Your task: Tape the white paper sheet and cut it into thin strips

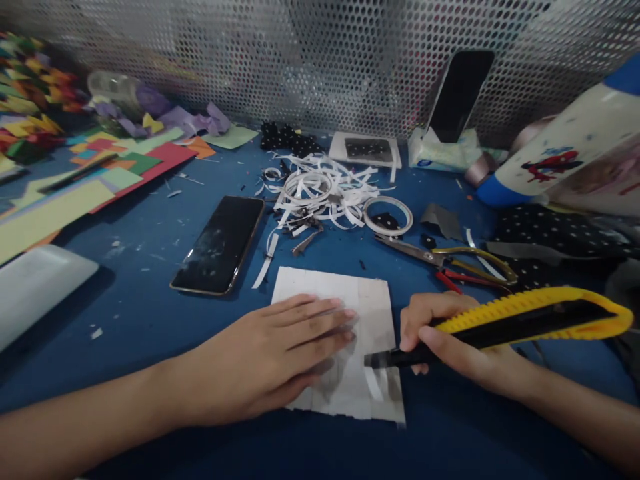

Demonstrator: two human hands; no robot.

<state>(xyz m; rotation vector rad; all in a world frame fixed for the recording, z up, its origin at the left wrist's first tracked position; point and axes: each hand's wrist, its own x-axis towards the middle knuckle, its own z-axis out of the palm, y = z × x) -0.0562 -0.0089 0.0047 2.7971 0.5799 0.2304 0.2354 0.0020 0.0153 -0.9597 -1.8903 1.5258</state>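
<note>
A whitish rectangular card (340,287) with taped-looking strips lies on the blue table in front of me. Flat across its left half rests my left hand (280,357), fingers stretched out to the right. My right hand (450,333) is wrapped round a yellow and black box cutter (537,320), whose handle points up to the right. The cutter's dark front end is over the card's lower right part, by a thin white strip (373,385). Whether the tip touches the card I cannot tell.
Beyond the card lie a black phone (220,243), a heap of white paper strips (325,193), a tape roll (388,217) and scissors (440,255). Coloured paper (60,213) covers the left side. A Spider-Man bottle (555,147) and a standing phone (460,93) are at the right, before a perforated metal panel (320,60).
</note>
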